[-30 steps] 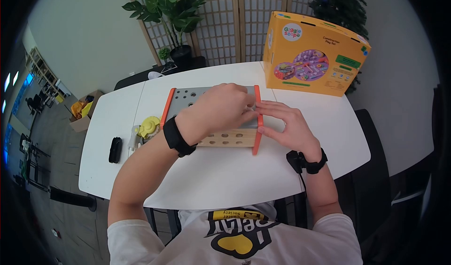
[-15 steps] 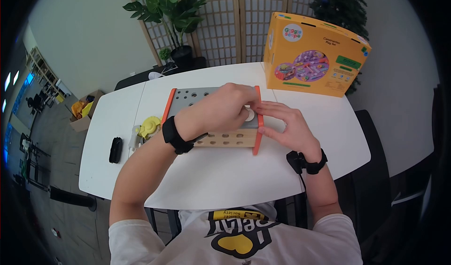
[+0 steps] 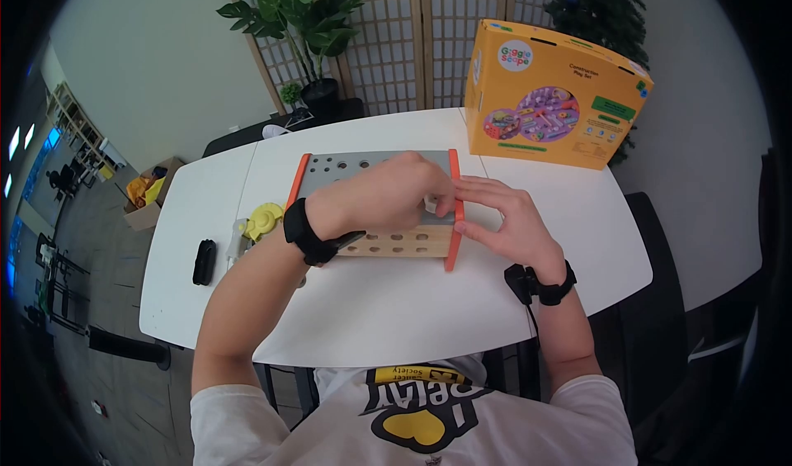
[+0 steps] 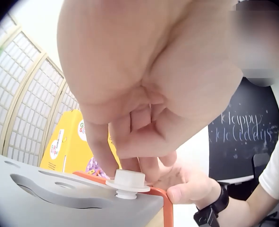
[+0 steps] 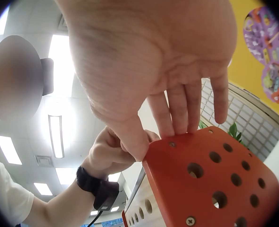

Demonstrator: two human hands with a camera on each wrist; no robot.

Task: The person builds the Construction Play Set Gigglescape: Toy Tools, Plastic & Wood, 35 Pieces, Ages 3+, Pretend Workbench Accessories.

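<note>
A toy bench with a grey perforated top (image 3: 384, 162) and orange end panels (image 5: 203, 172) stands on the table. Low in the left wrist view, a white ridged screw (image 4: 129, 179) stands upright in the grey top, its flange slightly above the surface. My left hand (image 3: 392, 193) reaches over the bench with curled fingers at the screw's head; the exact fingertip contact is partly hidden. On the right-hand end panel rests my right hand (image 3: 513, 225), its fingers extended over the top edge and its thumb at the near corner (image 5: 146, 158).
Beside the bench's left end lie a yellow toy piece (image 3: 266, 220) and a clear bag (image 3: 239, 239). A black case (image 3: 205, 262) is farther left on the white table (image 3: 388, 317). A large yellow box (image 3: 553, 94) stands at the back right.
My left hand has turned and lowered slightly at the wrist, and its fingers have shifted around the white screw. My right hand and the bench stay nearly in place.
</note>
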